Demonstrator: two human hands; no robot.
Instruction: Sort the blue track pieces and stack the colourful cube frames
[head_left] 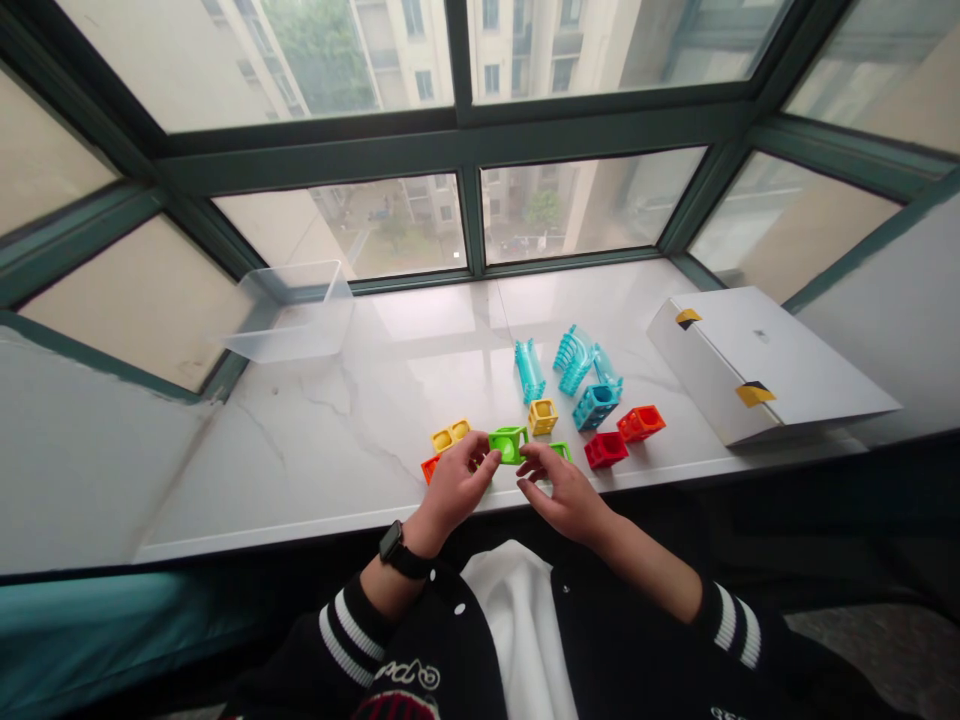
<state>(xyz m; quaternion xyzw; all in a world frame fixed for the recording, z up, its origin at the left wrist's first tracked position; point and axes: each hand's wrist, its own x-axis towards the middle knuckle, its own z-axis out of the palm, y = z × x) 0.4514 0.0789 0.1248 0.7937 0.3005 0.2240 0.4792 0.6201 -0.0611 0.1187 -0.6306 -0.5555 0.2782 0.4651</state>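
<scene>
A bright green toy building block (508, 446) with a round hollow is gripped at its left side by the fingers of my left hand (456, 482). My right hand (564, 492) is at the block's right side, thumb and fingers apart; whether a fingertip touches the block I cannot tell. Behind the right fingers another green block (561, 452) is partly hidden. Beside my left hand lie a yellow double block (451, 436) and an orange block (429, 469), the latter mostly covered. A single yellow block (543, 416) stands just beyond the held one.
Right of my hands are a red block (606, 450), an orange-red block (641, 423) and a blue block (595, 407). Farther back lie clear blue track pieces (529, 371). A clear plastic bin (300, 330) stands back left, a white box (772, 350) at right. Windows border the marble sill (337, 420).
</scene>
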